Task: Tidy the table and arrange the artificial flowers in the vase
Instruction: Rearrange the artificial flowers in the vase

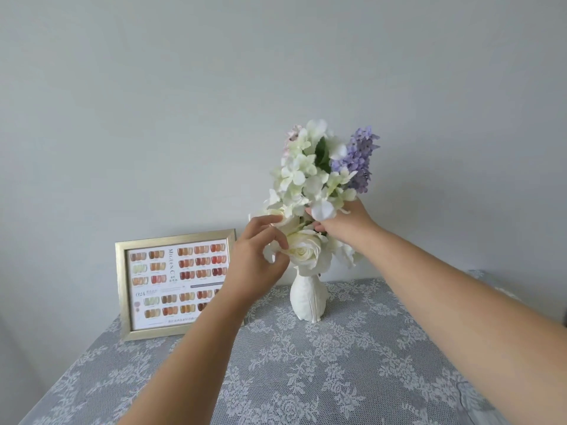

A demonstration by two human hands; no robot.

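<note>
A white ceramic vase [307, 299] stands upright near the back of the table. It holds a bunch of artificial flowers: white hydrangea blooms [299, 176], a purple lilac spike [357, 159], a small pink sprig [293, 134] and a white rose [302, 251] low at the vase mouth. My left hand [256, 256] is at the left of the bunch, its fingers pinching the petals of the white rose. My right hand [345, 223] reaches in from the right and grips the stems just under the hydrangea blooms; the stems themselves are hidden by the hand and petals.
A gold-framed colour sample card [159, 280] leans against the wall left of the vase, partly behind my left forearm. A grey lace tablecloth [306, 378] covers the table. The plain wall stands close behind.
</note>
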